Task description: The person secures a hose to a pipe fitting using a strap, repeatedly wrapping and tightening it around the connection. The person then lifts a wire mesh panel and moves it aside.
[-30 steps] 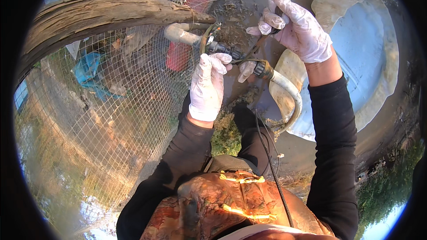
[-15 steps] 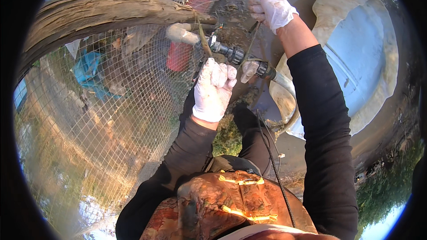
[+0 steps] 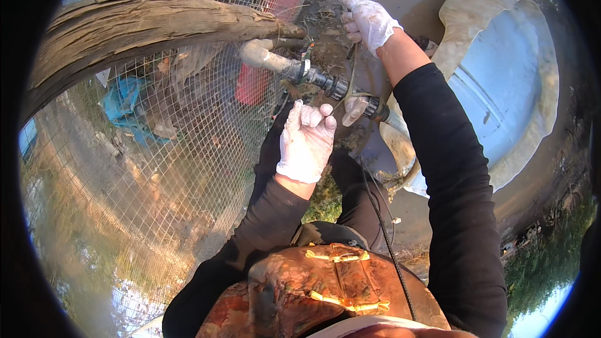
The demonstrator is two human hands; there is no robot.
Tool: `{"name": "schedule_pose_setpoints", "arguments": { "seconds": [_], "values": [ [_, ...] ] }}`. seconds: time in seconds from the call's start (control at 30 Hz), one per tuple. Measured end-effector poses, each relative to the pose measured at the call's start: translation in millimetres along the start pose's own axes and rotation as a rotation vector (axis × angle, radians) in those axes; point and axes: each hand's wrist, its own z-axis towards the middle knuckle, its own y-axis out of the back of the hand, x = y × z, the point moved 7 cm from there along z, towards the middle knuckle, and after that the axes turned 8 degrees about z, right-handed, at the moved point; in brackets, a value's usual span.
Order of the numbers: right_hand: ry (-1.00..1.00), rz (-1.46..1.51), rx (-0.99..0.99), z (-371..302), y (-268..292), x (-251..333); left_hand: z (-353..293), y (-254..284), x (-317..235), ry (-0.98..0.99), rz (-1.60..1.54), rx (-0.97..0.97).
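Note:
Both hands wear thin white, dirt-smudged gloves. My right hand [image 3: 370, 24] is closed above the pipe, thumb stretched out, gripping a narrow brownish strap [image 3: 352, 75]. The strap runs taut down to the dark pipe fitting [image 3: 338, 89] and passes around it by a pale, mud-coated valve handle [image 3: 355, 110]. My left hand [image 3: 306, 139] is nearer to me, fingers loosely curled, just below the fitting. A thin strand leads from the strap to its fingertips, where the grip is partly hidden. A metal clamp [image 3: 305, 70] joins the fitting to a pale elbow pipe [image 3: 261, 56].
A thick wooden log [image 3: 156, 19] lies across the upper left, over wire mesh fencing [image 3: 188, 144]. Blue plastic [image 3: 128, 97] shows behind the mesh. At right, a pale-rimmed basin-like shape [image 3: 544, 75] stands in muddy water. A dark cord [image 3: 379, 209] hangs beside my leg.
My right hand has moved slightly down and left. My left hand has dropped a little, its fingers looser, and the strap end that stuck up from it no longer shows there.

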Motion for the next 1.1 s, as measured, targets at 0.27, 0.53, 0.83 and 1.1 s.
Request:
{"name": "schedule_pose_setpoints", "arguments": {
  "seconds": [0.27, 0.53, 0.83, 1.1],
  "values": [
    [-0.146, -0.213, 0.131, 14.4, -24.5, -36.9, 70.8, 36.3, 17.4, 0.396, 0.184, -0.297],
    [-0.144, -0.725, 0.268, 37.5, -29.4, -70.5, 102.5, 15.7, 25.2, 0.522, 0.268, 0.307],
    [0.158, -1.202, 0.530, 45.1, -58.6, -66.7, 127.7, 10.1, 21.9, 0.386, 0.323, 0.237],
    [0.433, -0.840, 0.070, 28.6, 0.3, 16.0, 125.6, 6.0, 15.2, 0.415, 0.490, 0.306]
  ]
}}
